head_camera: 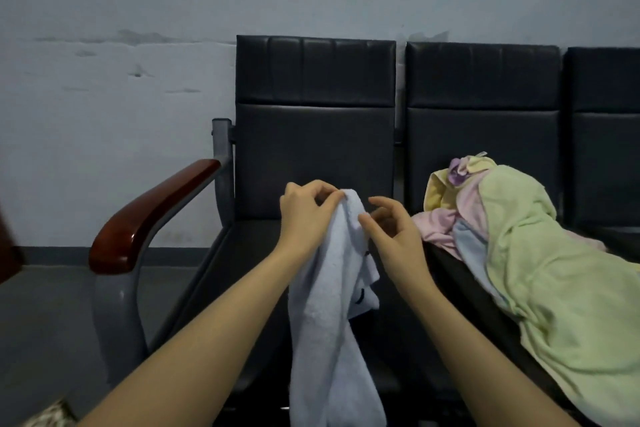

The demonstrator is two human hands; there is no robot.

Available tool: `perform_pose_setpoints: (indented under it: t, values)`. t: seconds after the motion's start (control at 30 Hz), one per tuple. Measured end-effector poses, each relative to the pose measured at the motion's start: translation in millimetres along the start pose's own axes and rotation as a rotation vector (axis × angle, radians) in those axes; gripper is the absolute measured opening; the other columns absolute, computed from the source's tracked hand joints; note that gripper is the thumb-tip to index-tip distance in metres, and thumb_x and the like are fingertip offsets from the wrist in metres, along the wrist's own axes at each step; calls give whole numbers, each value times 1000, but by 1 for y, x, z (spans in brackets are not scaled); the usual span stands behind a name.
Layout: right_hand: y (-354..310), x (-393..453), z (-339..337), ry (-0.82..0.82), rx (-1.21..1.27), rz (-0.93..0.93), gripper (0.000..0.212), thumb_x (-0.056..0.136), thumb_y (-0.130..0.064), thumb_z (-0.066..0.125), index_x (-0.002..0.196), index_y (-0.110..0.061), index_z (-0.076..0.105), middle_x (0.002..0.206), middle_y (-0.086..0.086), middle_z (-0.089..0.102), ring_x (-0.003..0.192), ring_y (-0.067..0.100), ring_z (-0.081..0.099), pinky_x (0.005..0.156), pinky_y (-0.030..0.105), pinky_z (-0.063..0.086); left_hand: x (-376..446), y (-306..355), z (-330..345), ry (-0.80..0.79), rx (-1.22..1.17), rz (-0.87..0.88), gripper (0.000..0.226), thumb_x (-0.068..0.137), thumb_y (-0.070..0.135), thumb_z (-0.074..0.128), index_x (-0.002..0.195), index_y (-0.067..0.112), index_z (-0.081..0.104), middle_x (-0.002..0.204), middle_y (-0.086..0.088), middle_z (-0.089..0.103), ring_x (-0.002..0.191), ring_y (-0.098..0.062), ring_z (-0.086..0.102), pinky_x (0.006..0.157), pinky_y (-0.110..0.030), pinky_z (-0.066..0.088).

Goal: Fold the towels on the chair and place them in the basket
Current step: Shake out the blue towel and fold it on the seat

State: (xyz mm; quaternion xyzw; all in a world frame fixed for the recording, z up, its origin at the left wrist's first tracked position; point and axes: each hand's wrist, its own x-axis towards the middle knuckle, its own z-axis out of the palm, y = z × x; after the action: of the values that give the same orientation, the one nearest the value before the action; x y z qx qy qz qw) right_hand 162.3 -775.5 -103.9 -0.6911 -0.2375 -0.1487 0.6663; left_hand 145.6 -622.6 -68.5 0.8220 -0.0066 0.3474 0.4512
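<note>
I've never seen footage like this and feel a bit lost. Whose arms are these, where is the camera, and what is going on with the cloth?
There is no machine here. The single picture comes from a camera worn on a person's head, looking down at their bare arms. The left hand pinches the top edge of a pale blue towel, which hangs down in front of a dark chair. The right hand touches the towel just below. On the next seat lies a heap of unfolded towels, green, pink and yellow. No basket is in view.

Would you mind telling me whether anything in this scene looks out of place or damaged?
The wall left of the chairs has patchy, peeling-looking marks. The pile of towels on the middle seat is jumbled and spills over the seat's front edge. Otherwise nothing stands out: both hands, left and right, hold a pale blue towel hanging unfolded.
</note>
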Motion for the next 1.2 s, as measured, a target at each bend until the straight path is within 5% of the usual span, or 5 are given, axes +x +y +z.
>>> perform_pose_setpoints:
  t: [0.5, 0.67, 0.83, 1.03, 1.2]
  values:
    - [22, 22, 41, 181, 177, 229, 26, 86, -5, 68, 99, -20, 51, 82, 4, 66, 71, 9, 63, 64, 19, 52, 67, -48, -18, 9, 41, -79, 20, 94, 14, 49, 89, 31, 59, 100, 5, 59, 110, -27, 52, 98, -44, 45]
    - [-1, 67, 21, 329, 100, 91, 17, 86, -5, 65, 86, -19, 55, 78, 0, 61, 67, 2, 58, 63, 18, 49, 90, -35, -40, 20, 123, 52, 29, 92, -1, 49, 113, 14, 62, 111, 0, 52, 105, -10, 52, 86, -11, 40]
    - [-1, 85, 9, 243, -55, 37, 13, 88, -8, 63, 86, -20, 59, 85, 0, 64, 77, 10, 60, 64, 20, 48, 94, -21, -49, -15, 169, 324, 28, 83, 3, 68, 110, 8, 64, 102, 1, 52, 91, -8, 53, 79, -1, 40]
    - [54, 47, 25, 2, -268, 189, 13, 91, -8, 60, 88, -20, 59, 89, 1, 64, 86, 15, 61, 72, 21, 48, 46, -74, -12, -544, 289, 34, 34, 93, 21, 60, 127, 15, 58, 123, 0, 57, 105, -11, 56, 89, -20, 44]
    - [79, 17, 49, -130, -363, 234, 30, 83, -29, 73, 105, -17, 57, 98, -8, 60, 91, 3, 57, 79, 20, 46, -5, -129, -16, -319, 373, -64, 19, 93, 25, 57, 107, 16, 66, 107, 4, 57, 98, -15, 57, 89, -31, 43]
